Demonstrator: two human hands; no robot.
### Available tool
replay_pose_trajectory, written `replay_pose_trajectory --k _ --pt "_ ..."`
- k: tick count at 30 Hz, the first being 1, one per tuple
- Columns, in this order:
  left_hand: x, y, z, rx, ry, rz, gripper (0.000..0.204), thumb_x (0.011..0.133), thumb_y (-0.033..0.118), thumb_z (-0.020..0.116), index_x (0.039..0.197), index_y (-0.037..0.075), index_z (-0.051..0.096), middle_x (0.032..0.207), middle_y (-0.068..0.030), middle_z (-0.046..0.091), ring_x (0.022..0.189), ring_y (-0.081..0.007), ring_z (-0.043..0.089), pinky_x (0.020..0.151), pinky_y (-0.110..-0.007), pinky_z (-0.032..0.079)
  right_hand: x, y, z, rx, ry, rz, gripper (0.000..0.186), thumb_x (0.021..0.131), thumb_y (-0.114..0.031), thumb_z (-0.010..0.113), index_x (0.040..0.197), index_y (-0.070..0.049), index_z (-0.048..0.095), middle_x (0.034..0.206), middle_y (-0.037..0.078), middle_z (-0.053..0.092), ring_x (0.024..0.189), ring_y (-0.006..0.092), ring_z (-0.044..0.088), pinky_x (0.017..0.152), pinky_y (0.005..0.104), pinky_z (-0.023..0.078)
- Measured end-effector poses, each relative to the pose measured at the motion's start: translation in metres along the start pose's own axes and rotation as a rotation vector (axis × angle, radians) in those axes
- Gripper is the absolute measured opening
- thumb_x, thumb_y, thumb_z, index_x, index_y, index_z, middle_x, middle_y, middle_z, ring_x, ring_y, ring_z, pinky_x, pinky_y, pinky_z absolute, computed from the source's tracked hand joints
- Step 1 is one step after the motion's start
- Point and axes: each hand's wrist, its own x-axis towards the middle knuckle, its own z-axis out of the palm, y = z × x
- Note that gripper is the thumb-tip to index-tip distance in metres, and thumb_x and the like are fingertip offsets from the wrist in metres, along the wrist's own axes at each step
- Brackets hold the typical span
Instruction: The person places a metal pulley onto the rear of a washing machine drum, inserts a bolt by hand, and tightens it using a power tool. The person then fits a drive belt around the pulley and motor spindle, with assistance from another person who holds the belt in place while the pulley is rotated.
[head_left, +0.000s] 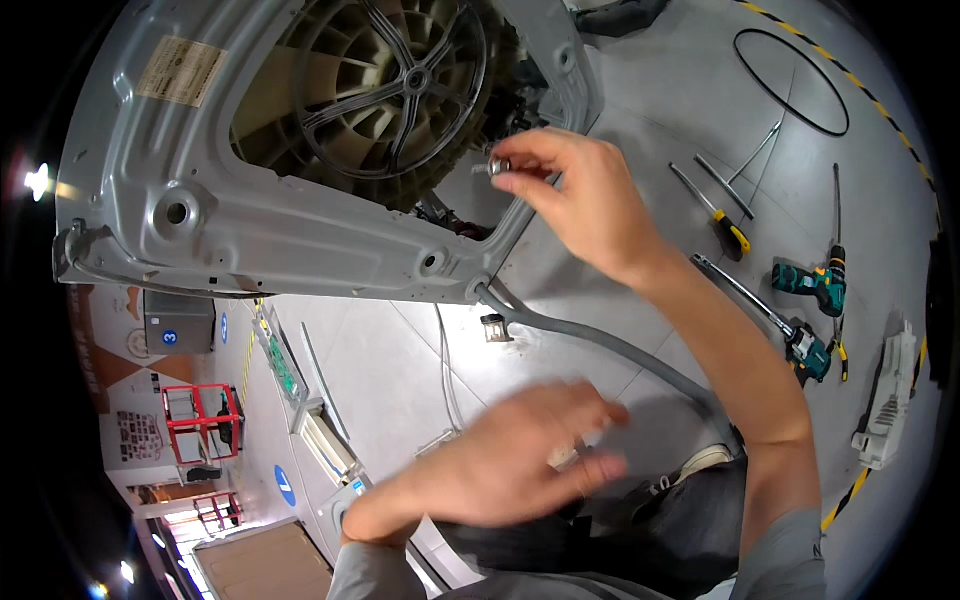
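Note:
My right hand (590,200) is raised beside the opening in a grey metal washing machine cabinet (330,235). Thumb and fingers pinch a small shiny metal piece (498,165) with a short thin stem; its exact kind is too small to tell. Behind the opening sits a large drum pulley (417,82) with curved spokes, against a ribbed plastic tub (300,90). Lower down, my left hand (510,455) is smeared by motion above my legs, apart from the machine. Whether its fingers hold anything does not show.
A grey hose (600,345) runs from the cabinet's corner toward my foot. A small round part (495,327) stands on the floor. On the right lie a black belt (737,45), a yellow-black screwdriver (735,235), a T-handle wrench (725,185), and two teal power tools (825,285).

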Motion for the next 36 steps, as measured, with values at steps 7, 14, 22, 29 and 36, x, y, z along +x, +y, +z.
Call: replay_pose_trajectory --k 7,14,22,29,36 --pt "0.017 -0.019 0.098 0.238 -0.33 0.019 0.036 0.093 0.033 0.065 0.107 0.001 0.065 0.094 -0.0125 0.062 0.085 -0.0291 0.063 0.077 -0.038 0.049 0.058 0.055 0.05 -0.022 0.202 0.104 0.027 0.087 -0.016 0.074 0.11 -0.002 0.071 0.097 0.015 0.075 0.09 0.0241 0.074 0.08 0.033 0.056" --pt "0.033 -0.087 0.077 0.623 -0.35 -0.205 0.028 0.093 0.031 0.063 0.099 0.003 0.066 0.095 -0.0126 0.064 0.09 -0.027 0.064 0.077 -0.039 0.047 0.11 0.077 0.096 -0.02 0.35 0.04 0.025 0.087 -0.017 0.073 0.106 -0.001 0.073 0.093 0.014 0.075 0.086 0.027 0.073 0.079 0.0357 0.056" --pt "0.038 -0.097 0.057 0.581 -0.368 -0.174 0.033 0.093 0.032 0.064 0.104 0.001 0.064 0.099 -0.0139 0.063 0.093 -0.0272 0.064 0.079 -0.038 0.048 0.115 0.093 0.12 0.058 0.47 -0.053 0.018 0.084 -0.013 0.075 0.098 -0.002 0.074 0.087 0.014 0.074 0.079 0.0319 0.071 0.076 0.0389 0.056" --pt "0.037 -0.102 0.058 0.508 -0.359 -0.149 0.04 0.092 0.032 0.065 0.116 -0.001 0.061 0.109 -0.0168 0.062 0.095 -0.0288 0.063 0.081 -0.038 0.048 0.118 0.097 0.126 -0.048 0.499 -0.09 0.022 0.087 -0.014 0.076 0.104 -0.001 0.071 0.087 0.013 0.075 0.083 0.0235 0.074 0.074 0.0329 0.057" --pt "0.038 -0.102 0.063 0.486 -0.334 -0.152 0.039 0.091 0.029 0.065 0.116 -0.001 0.062 0.111 -0.0175 0.062 0.099 -0.0291 0.062 0.084 -0.039 0.047 0.119 0.096 0.126 -0.277 0.519 -0.186 0.02 0.088 -0.025 0.074 0.091 -0.006 0.067 0.079 0.01 0.071 0.076 0.0308 0.07 0.068 0.0403 0.054"
